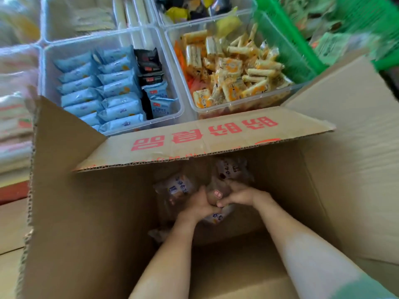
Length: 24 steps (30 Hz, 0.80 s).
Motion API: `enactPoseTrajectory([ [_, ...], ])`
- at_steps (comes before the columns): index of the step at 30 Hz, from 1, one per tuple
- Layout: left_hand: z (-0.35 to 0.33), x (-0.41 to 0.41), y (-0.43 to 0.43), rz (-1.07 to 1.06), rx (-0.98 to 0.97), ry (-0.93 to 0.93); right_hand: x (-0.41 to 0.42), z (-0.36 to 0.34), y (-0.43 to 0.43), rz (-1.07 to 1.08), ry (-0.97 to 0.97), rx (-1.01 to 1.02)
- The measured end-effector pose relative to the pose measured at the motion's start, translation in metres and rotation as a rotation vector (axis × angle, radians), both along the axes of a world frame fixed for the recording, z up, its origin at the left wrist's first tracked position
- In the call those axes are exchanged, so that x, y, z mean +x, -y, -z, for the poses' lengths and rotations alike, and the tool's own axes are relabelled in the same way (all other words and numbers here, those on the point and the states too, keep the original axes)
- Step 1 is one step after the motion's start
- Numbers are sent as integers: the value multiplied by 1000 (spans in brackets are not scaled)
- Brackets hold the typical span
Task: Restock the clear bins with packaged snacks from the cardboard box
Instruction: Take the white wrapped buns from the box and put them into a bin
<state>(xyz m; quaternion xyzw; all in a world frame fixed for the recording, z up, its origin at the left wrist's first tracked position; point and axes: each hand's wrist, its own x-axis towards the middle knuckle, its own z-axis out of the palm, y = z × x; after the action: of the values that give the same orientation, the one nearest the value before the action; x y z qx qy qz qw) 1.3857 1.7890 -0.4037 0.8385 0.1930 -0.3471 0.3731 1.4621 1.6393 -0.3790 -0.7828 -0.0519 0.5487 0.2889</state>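
Both my arms reach deep into the open cardboard box (216,134), which has red print on its far flap. At the bottom lie several pale snack packets (179,187) in shadow. My left hand (199,205) and my right hand (239,194) are curled together around a bunch of these packets (216,217). Beyond the box stand clear bins: the left bin (46,67) holds rows of light blue packets (90,93) and a few black ones, while the right bin (192,100) is heaped with orange and white snack sticks (233,67).
A green plastic basket (287,39) with green packets stands at the back right. More clear bins (99,33) sit behind the two front ones. Stacked wrapped goods (13,126) lie to the left. The box's tall flaps rise on both sides of my arms.
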Motion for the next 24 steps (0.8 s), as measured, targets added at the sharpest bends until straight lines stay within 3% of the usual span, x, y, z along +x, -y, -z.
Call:
enactPoseTrajectory([
  [7,-95,-23,14,52,68,279,-28,-96,18,26,229,35],
  [12,-164,-67,13,-136,8,499,-68,-170,15,-30,560,22],
  [16,-220,-113,8,-338,-194,650,-126,-229,10,232,860,426],
  [19,-255,-150,1,-407,-394,715,-169,-260,0,411,788,683],
  [24,-286,-201,-43,-487,-570,821,-224,-300,-45,476,519,905],
])
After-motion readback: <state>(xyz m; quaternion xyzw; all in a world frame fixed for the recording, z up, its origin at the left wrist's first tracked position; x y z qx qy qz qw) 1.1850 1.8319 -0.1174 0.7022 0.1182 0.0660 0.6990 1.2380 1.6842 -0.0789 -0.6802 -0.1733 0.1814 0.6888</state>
